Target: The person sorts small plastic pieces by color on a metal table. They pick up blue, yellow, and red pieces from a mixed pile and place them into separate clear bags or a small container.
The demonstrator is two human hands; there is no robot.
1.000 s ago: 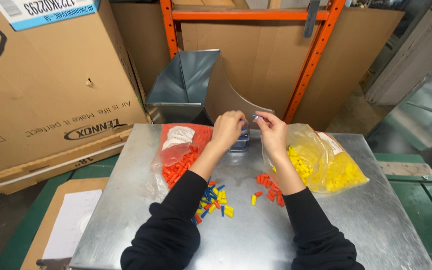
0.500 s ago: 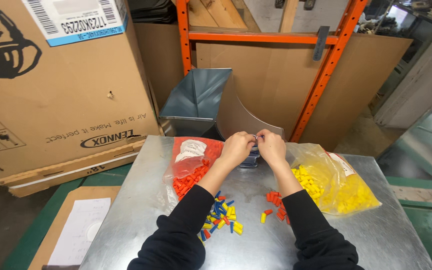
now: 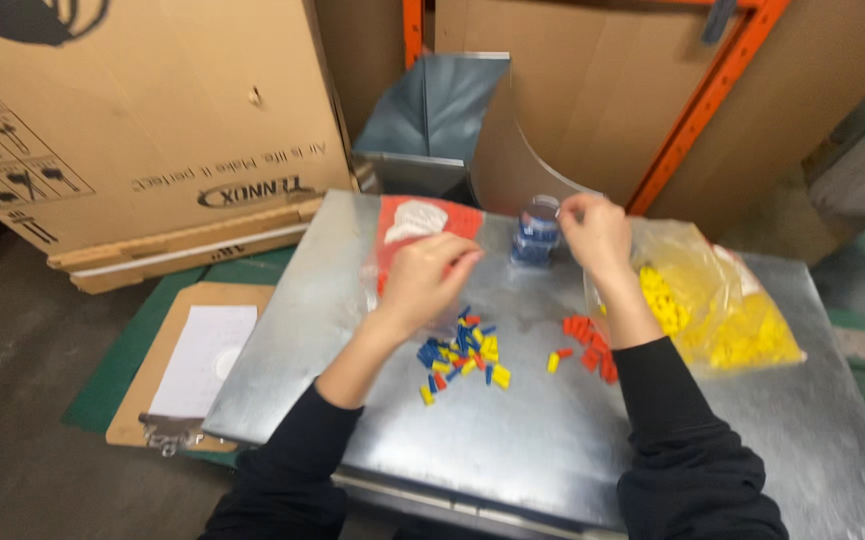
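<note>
My left hand (image 3: 428, 280) hovers with curled fingers just above a mixed pile of small blue, yellow and red plastic pieces (image 3: 463, 355) on the metal table (image 3: 373, 410); whether it pinches a piece is too blurred to tell. My right hand (image 3: 593, 232) is raised beside a small clear container of blue pieces (image 3: 536, 235), fingertips pinched at its rim. A small heap of red pieces (image 3: 588, 338) lies below the right wrist.
A red bag (image 3: 423, 222) lies behind my left hand, a clear bag of yellow pieces (image 3: 718, 310) to the right. A large cardboard box (image 3: 133, 120), a metal chute (image 3: 433, 115), an orange rack (image 3: 703, 100) and a clipboard (image 3: 198, 365) surround the table.
My hands have come apart: the left dropped toward the mixed pile, the right stayed up by the small container. The camera view tilted and shifted right.
</note>
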